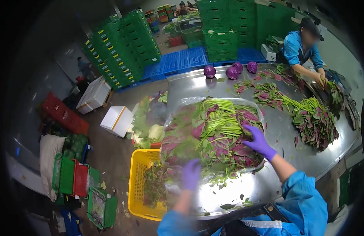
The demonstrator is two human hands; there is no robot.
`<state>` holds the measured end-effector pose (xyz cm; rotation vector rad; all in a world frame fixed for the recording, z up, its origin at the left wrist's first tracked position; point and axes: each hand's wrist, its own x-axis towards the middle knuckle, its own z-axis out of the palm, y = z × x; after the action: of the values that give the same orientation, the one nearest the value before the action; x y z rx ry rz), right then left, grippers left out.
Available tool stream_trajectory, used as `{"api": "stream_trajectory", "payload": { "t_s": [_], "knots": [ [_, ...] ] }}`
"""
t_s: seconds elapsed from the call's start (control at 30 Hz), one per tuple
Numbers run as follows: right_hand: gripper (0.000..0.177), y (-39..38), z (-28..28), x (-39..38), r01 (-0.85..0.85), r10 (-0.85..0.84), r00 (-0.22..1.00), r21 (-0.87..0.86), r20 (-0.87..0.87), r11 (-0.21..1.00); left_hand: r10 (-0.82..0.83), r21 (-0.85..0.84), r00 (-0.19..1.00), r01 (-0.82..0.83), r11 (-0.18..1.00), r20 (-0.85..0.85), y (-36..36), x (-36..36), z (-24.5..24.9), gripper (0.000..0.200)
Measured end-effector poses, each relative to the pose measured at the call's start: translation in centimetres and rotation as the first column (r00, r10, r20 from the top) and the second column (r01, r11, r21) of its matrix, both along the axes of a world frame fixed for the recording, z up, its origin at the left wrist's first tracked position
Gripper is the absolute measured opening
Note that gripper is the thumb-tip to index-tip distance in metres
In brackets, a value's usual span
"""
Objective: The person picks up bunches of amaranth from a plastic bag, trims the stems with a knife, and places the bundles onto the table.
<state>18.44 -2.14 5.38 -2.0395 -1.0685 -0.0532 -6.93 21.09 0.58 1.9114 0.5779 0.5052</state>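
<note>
A broad heap of amaranth (223, 126), with red-and-green leaves and pale green stems, lies on a clear plastic sheet (191, 100) on the metal table. My right hand (259, 143), in a purple glove, rests against the heap's right side with its fingers spread. At the near left edge of the heap is my left hand (191, 175), gloved in purple too. Motion smears its fingers, so I cannot see whether it holds anything. The leaves on the heap's left side are also blurred.
A yellow crate (133, 185) holding leaf scraps stands left of the metal table (244, 192). More amaranth (313, 122) lies to the right, where a co-worker (303, 47) handles greens. Several red cabbages (232, 72) sit at the far edge. Green crates (123, 51) are stacked beyond.
</note>
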Motion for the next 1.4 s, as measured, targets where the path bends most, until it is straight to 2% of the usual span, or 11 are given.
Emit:
{"api": "stream_trajectory", "payload": {
  "t_s": [0.13,0.27,0.33,0.73,0.83,1.03,1.07,1.17,1.27,1.33,1.4],
  "knots": [
    [0.091,10.1,-0.1,4.6,-0.232,0.277,0.939,-0.219,0.205,0.948,0.075,-0.633,0.958,0.123,0.764,0.276,-5.6,7.3,1.3,0.039],
    [0.102,15.6,-0.9,8.4,-0.295,0.315,0.949,-0.398,-0.015,0.869,0.212,-0.647,0.902,0.093,0.756,0.377,-5.5,13.7,-5.7,0.043],
    [0.096,15.6,-2.2,9.2,-0.372,0.235,0.920,-0.514,-0.312,0.773,0.473,-0.979,0.871,0.037,0.200,0.130,-5.1,15.8,-4.4,0.039],
    [0.095,16.9,0.3,8.4,-0.392,0.153,0.907,-0.655,-0.392,0.647,0.524,-0.971,0.848,-0.054,0.234,0.079,-4.8,18.5,-2.7,0.040],
    [0.083,15.7,0.8,6.2,-0.462,0.164,0.839,-0.521,-0.518,0.718,0.408,-0.985,0.898,0.128,0.114,0.164,-2.9,18.3,-0.9,0.040],
    [0.071,11.5,3.0,0.2,-0.380,0.407,0.913,-0.332,0.013,0.863,0.432,-0.933,0.830,0.347,0.097,0.353,-3.1,16.1,-1.8,0.041],
    [0.074,11.2,2.7,-0.7,-0.437,0.459,0.872,-0.149,0.171,0.887,0.405,-0.940,0.854,0.339,0.041,0.326,-3.5,14.7,-1.2,0.039],
    [0.079,8.6,3.2,-4.0,-0.462,0.481,0.876,-0.250,0.019,0.851,0.452,-0.969,0.858,0.226,0.097,0.245,-6.0,10.8,1.3,0.040],
    [0.090,6.1,2.2,-7.1,-0.579,0.578,0.814,-0.006,-0.061,0.815,0.414,-0.975,0.884,0.174,0.141,0.218,-8.3,6.6,2.8,0.049],
    [0.096,3.8,3.2,-9.0,-0.624,0.602,0.683,0.097,-0.415,0.775,0.389,-0.870,0.781,0.397,0.292,0.488,-9.9,4.3,3.2,0.059],
    [0.086,1.8,2.9,-10.2,-0.609,0.496,0.606,0.038,-0.621,0.792,0.431,-0.886,0.786,0.312,0.342,0.443,-11.7,2.1,3.0,0.063]
  ]
}}
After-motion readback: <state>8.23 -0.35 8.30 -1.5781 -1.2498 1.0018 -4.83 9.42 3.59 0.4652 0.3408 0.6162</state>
